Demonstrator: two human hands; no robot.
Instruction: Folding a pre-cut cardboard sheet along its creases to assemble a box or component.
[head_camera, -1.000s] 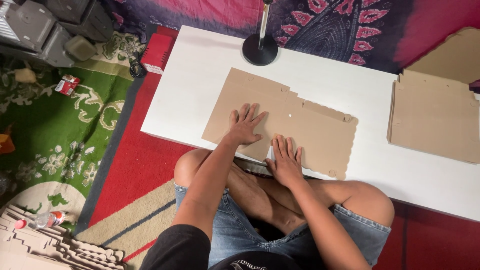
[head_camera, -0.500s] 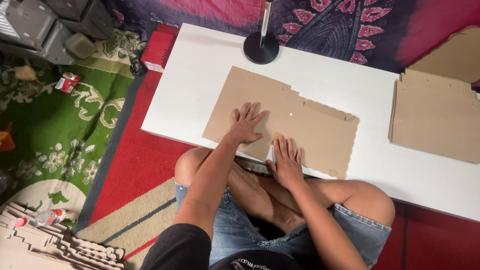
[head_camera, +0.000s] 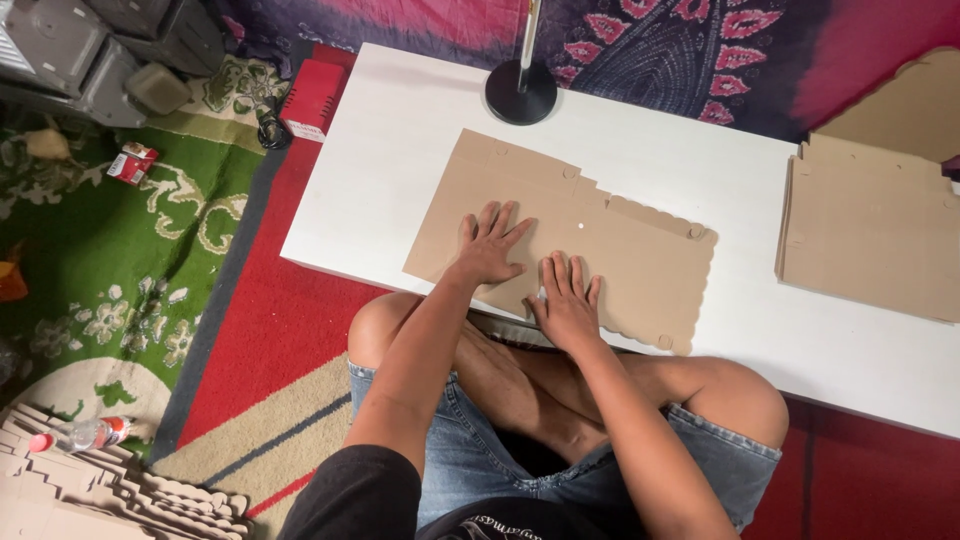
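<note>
we've got our left hand (head_camera: 488, 248) | right hand (head_camera: 568, 302) | both flat, fingers spread, gripping nothing | pressing flat brown die-cut cardboard sheet (head_camera: 640, 260) | near edge of white tabletop (head_camera: 400, 140)

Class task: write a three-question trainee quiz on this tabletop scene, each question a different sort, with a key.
1. True or false: both hands lie flat on the cardboard sheet.
2. Which stands at the far edge of the white table? A) a round black stand base B) a bowl C) a kettle
3. Fill in: the stack of cardboard lies to the person's ____.

Key
1. True: the left hand and the right hand press palm down, fingers spread.
2. A, the black stand base.
3. Right.
</note>
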